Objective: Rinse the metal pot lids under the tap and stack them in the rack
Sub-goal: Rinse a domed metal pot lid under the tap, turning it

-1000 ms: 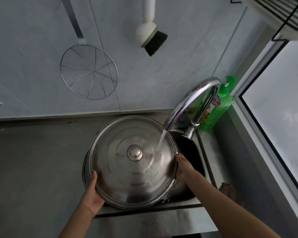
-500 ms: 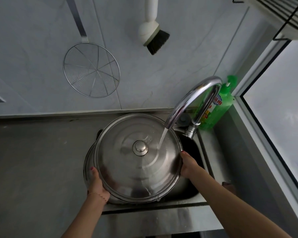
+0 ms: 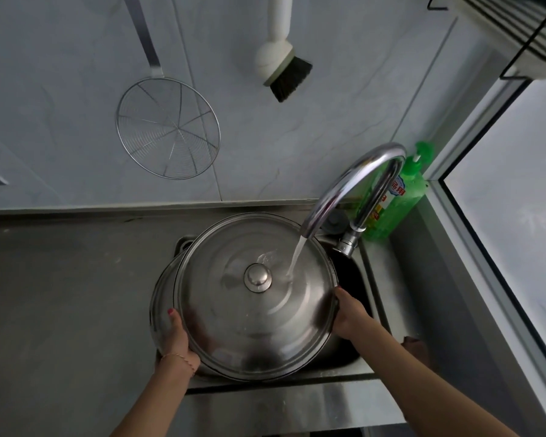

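I hold the metal lid [image 3: 252, 310] over the sink [image 3: 372, 279] at the right end of the counter [image 3: 70, 294]: left hand [image 3: 178, 337] and right hand [image 3: 347, 313] grasp opposite rims, fingers curled around the edge. The tap [image 3: 344, 190] stream lands beside the knob [image 3: 258, 277]; I should tilt the lid slowly so water sweeps the whole dome

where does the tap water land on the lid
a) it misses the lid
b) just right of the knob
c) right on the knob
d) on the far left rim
b: the stream from the tap strikes the lid just right of its knob.
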